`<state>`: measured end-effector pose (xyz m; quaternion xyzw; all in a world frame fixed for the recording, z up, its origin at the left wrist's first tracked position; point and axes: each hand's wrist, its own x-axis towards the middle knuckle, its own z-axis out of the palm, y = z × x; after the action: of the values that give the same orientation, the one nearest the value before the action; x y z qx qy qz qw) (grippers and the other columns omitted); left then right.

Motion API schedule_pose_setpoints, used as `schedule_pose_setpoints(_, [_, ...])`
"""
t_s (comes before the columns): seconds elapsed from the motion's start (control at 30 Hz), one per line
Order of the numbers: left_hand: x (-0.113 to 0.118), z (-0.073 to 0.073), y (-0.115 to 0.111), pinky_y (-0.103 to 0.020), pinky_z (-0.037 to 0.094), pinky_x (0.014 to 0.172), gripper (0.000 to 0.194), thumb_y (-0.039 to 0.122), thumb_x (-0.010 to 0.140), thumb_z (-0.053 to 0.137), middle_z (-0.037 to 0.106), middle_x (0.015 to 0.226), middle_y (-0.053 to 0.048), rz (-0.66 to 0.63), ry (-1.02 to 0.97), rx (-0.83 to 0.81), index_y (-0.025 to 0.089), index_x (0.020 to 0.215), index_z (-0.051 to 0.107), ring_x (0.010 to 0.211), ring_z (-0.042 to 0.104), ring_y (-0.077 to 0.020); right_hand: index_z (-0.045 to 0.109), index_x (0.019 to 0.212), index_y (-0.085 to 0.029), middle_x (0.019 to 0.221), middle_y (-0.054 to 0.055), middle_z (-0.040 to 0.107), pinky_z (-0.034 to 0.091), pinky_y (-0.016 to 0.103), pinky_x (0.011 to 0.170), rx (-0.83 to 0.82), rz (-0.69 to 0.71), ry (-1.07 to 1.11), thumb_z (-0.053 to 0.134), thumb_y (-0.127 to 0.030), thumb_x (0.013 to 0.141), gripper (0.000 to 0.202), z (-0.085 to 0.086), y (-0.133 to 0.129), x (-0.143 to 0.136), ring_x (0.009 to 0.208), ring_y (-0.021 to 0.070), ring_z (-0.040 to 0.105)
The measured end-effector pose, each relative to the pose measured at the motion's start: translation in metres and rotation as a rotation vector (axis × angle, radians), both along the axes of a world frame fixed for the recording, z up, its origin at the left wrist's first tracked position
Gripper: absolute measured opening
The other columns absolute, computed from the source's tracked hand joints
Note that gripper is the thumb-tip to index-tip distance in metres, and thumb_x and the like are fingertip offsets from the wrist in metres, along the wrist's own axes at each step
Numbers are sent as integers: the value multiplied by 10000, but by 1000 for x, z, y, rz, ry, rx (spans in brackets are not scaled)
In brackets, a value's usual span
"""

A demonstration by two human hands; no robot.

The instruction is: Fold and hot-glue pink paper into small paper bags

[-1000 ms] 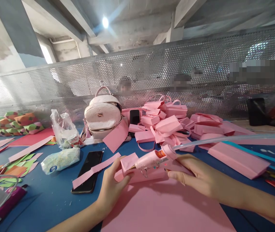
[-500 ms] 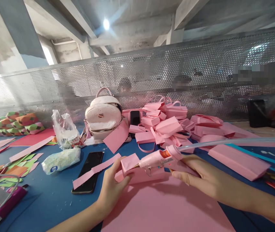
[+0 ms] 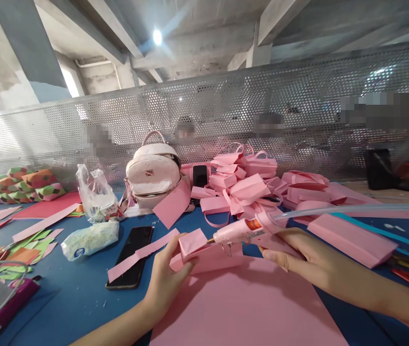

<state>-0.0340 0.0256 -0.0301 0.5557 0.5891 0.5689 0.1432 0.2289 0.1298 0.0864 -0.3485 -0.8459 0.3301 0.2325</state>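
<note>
My left hand (image 3: 170, 269) is closed on the left end of a folded pink paper box (image 3: 219, 257), thumb in front and fingers behind. In my right hand (image 3: 298, 252) is a pink glue gun (image 3: 244, 229), its metal nozzle pointing left at the box's upper edge by the end flap. Whether the tip touches the paper I cannot tell. A clear glue stick (image 3: 334, 209) runs out of the gun's back to the right. Beneath both hands lies a large pink paper sheet (image 3: 247, 307).
A black phone (image 3: 130, 259) with a pink strip across it lies left, near a tissue pack (image 3: 91, 240). Behind stand a white backpack (image 3: 154, 175) and a heap of pink paper bags (image 3: 246, 185). A purple power strip (image 3: 6, 307) is at far left, a perforated metal screen (image 3: 208, 105) at the back.
The glue gun and my right hand have shifted slightly right, drawing the nozzle away from the left hand along the box. My left hand and the box stay nearly still.
</note>
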Motion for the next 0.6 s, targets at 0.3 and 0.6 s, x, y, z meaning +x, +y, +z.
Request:
schedule_pose_setpoints(0.3, [0, -1, -2, -309, 513, 984, 325, 235, 865, 698, 737, 1231, -22, -15, -10, -5, 264, 1187, 669, 1165, 670, -244, 746, 1170, -208, 1284, 104, 720, 458, 522, 1116, -4, -21, 38, 597, -627, 840, 554, 1, -2, 1, 1286, 414, 587])
schedule_pose_setpoints(0.6, [1, 2, -1, -299, 523, 961, 311, 265, 862, 711, 749, 1205, -25, -8, -26, 2, 258, 1171, 676, 1127, 692, -241, 746, 1200, -219, 1307, 94, 710, 453, 521, 1122, 30, -45, 34, 592, -656, 842, 585, -7, 2, 4, 1276, 407, 597])
